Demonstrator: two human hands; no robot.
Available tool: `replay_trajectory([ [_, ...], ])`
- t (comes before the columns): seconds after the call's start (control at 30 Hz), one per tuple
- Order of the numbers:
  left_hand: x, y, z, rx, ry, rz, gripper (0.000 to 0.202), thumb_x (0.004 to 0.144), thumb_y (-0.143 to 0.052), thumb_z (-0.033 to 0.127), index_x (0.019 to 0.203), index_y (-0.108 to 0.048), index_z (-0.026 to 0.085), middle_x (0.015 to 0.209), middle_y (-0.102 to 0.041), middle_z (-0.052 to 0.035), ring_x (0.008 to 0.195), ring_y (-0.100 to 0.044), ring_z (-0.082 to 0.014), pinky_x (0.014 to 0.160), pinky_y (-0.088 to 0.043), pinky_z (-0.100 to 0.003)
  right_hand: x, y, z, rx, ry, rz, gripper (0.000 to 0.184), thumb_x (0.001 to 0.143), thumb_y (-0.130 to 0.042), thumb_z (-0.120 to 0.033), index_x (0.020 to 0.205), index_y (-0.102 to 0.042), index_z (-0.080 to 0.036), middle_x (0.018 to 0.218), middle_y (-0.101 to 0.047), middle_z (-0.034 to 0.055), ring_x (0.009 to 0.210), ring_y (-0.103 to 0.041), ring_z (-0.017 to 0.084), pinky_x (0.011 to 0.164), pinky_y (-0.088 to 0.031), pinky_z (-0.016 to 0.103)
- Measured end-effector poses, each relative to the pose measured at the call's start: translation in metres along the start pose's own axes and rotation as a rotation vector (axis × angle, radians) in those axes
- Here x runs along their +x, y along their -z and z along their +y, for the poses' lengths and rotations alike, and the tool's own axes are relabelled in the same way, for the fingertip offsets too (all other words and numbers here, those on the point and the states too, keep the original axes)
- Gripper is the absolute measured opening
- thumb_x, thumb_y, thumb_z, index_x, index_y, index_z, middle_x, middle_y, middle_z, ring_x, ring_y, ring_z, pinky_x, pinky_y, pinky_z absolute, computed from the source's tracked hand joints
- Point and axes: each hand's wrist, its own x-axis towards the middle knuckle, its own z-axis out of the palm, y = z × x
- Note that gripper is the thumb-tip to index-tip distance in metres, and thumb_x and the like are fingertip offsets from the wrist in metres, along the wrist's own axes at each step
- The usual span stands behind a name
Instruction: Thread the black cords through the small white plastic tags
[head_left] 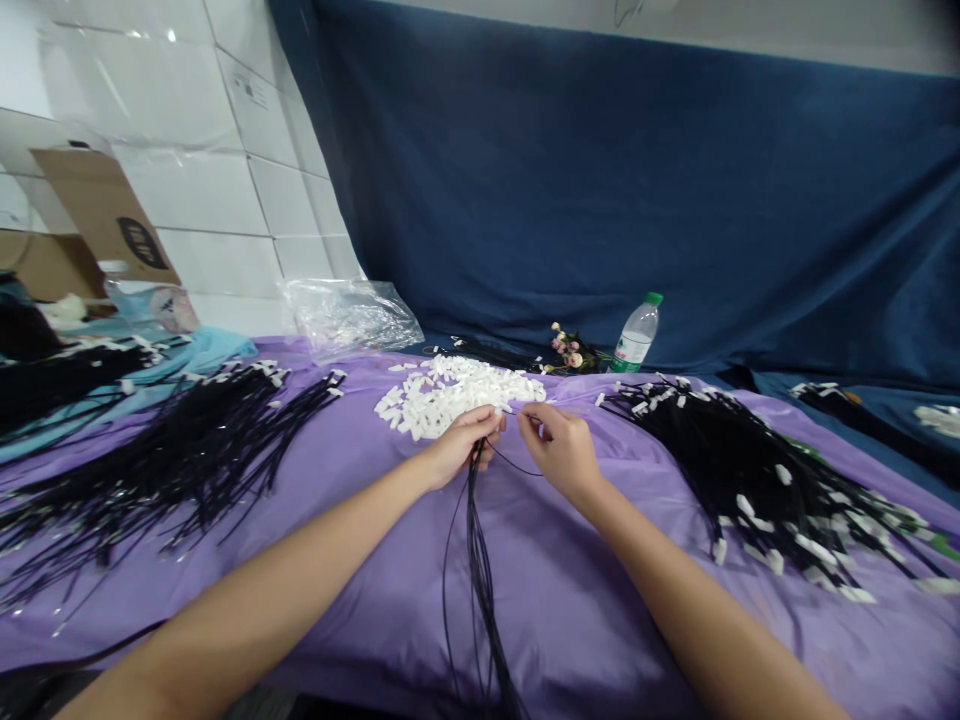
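My left hand [465, 442] is closed around a bundle of thin black cords [478, 570] that hangs down toward me over the purple cloth [360, 540]. Its fingertips also pinch a small white piece at the edge of the pile of white plastic pieces [450, 392]. My right hand [559, 447] is closed in a pinch on the end of a single black cord that loops back to the bundle. The two hands are a few centimetres apart, just in front of the white pile.
A heap of black cords with white tips [750, 470] lies to the right, another heap of black cords [180, 450] to the left. Behind are a clear plastic bag [352, 315], a water bottle [637, 335], small flowers [570, 350], cardboard boxes [97, 220] and a blue backdrop [637, 180].
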Motion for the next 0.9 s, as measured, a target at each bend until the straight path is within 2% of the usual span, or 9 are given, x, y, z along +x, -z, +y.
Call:
replay_trajectory([
  [0.23,0.0,0.0,-0.001,0.038,0.001,-0.006,0.031,0.08,-0.061,0.046,0.079,-0.045,0.019,0.064,-0.037,0.0043,0.046,-0.035,-0.0049,0.043,-0.028,-0.016,-0.001,-0.001,-0.004,-0.049,-0.005,-0.005,0.019,0.089,-0.048,-0.028,0.089,-0.065,-0.019,0.08,-0.069,0.0046,0.058,-0.055,0.013,0.059,-0.035,0.023],
  [0.5,0.0,0.0,-0.006,0.076,-0.024,-0.036,0.03,0.081,-0.06,0.044,0.076,-0.044,0.018,0.063,-0.038,0.0039,0.046,-0.034,-0.0055,0.041,-0.028,-0.017,-0.004,-0.003,-0.009,-0.14,0.054,-0.033,0.017,0.09,-0.049,-0.023,0.086,-0.065,-0.02,0.083,-0.069,0.0035,0.065,-0.059,0.014,0.058,-0.031,0.023],
  [0.67,0.002,-0.001,-0.006,0.018,0.014,-0.008,0.028,0.08,-0.061,0.043,0.078,-0.049,0.018,0.063,-0.04,0.0036,0.046,-0.037,-0.0061,0.041,-0.029,-0.017,-0.003,-0.001,-0.009,-0.222,0.083,-0.006,0.019,0.092,-0.048,-0.026,0.089,-0.067,-0.02,0.084,-0.069,0.004,0.071,-0.058,0.016,0.059,-0.029,0.026],
  [0.73,0.004,0.0,-0.005,-0.039,0.036,0.031,0.026,0.08,-0.062,0.042,0.079,-0.051,0.018,0.062,-0.042,0.0036,0.045,-0.038,-0.0067,0.041,-0.03,-0.018,-0.002,0.002,-0.011,-0.28,0.159,0.041,0.019,0.092,-0.05,-0.028,0.097,-0.067,-0.021,0.092,-0.069,0.0059,0.081,-0.057,0.018,0.066,-0.031,0.028],
  [0.8,0.005,0.002,-0.005,-0.091,0.045,0.066,0.024,0.078,-0.063,0.039,0.078,-0.051,0.018,0.061,-0.043,0.0038,0.044,-0.039,-0.007,0.041,-0.032,-0.019,-0.002,0.004,-0.013,-0.337,0.306,0.109,0.018,0.091,-0.053,-0.026,0.101,-0.066,-0.021,0.099,-0.068,0.0062,0.087,-0.055,0.019,0.073,-0.032,0.03],
  [0.9,0.007,0.007,-0.005,-0.135,0.033,0.077,0.022,0.077,-0.065,0.036,0.078,-0.052,0.018,0.062,-0.045,0.004,0.046,-0.043,-0.0077,0.043,-0.034,-0.02,-0.002,0.002,-0.017,-0.325,0.568,0.112,0.014,0.09,-0.055,-0.019,0.095,-0.067,-0.021,0.094,-0.068,0.0034,0.08,-0.053,0.016,0.075,-0.032,0.031],
])
